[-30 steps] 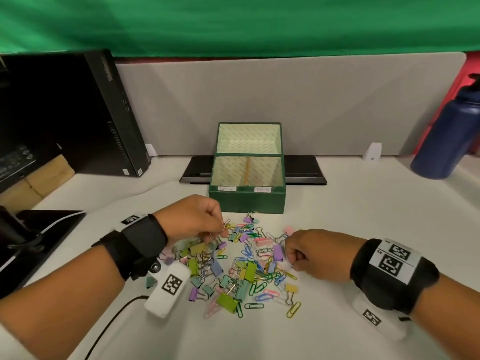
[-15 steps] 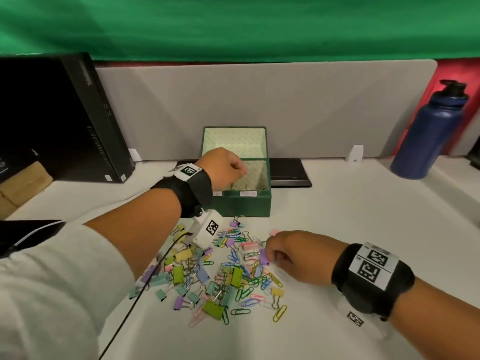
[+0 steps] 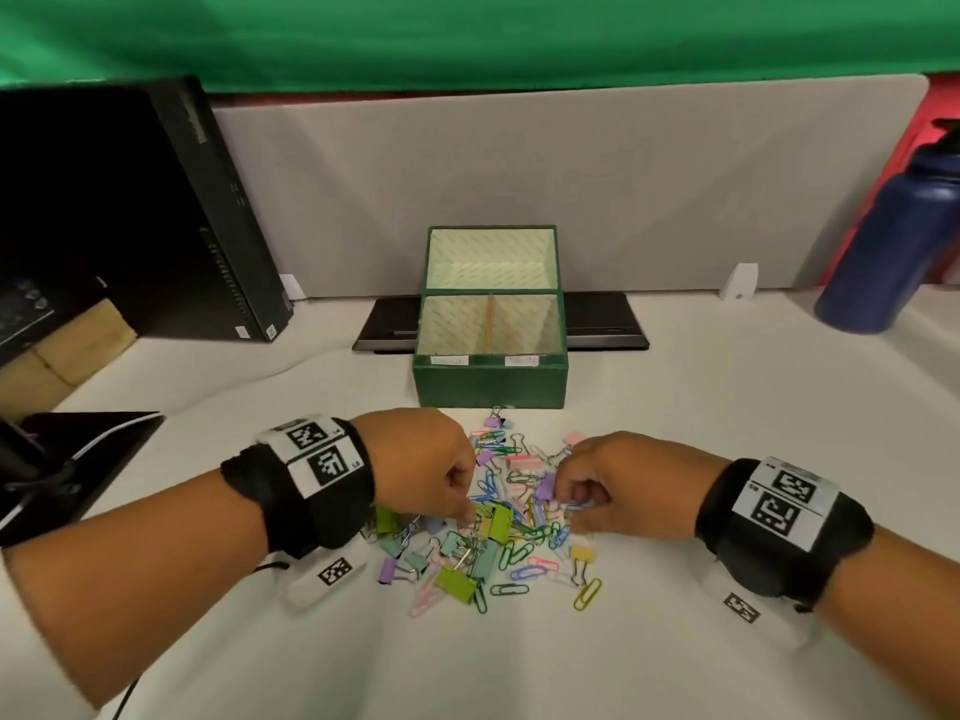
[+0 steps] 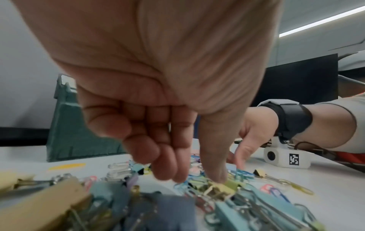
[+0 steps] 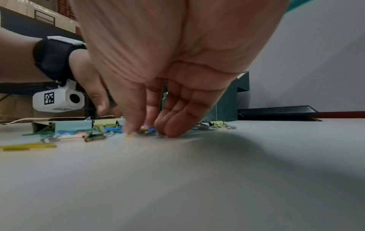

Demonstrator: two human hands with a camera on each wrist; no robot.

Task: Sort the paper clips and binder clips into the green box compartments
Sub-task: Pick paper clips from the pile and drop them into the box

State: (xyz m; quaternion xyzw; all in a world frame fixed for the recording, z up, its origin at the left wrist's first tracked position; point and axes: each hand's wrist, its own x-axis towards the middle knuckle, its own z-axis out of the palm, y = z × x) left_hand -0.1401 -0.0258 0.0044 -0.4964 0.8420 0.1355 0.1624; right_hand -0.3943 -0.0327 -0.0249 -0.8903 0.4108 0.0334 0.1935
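picking step: both hands down in the clip pile in front of the green box, left hand fingertips closing on a yellow binder clip, right hand curled, pinch contents unclear; next lift and drop into matching compartment.

Right hand seen from below, very near, filling the upper middle. Fingers curled down, tips touching the grey table among small blue clips. Impossible to tell whether anything is pinched. Behind, at left, left hand with black wrist strap and white camera, reaching down to more clips. One yellow paper clip apart, far left. Corner of green box behind the fingers, a yellow binder clip just beside it.
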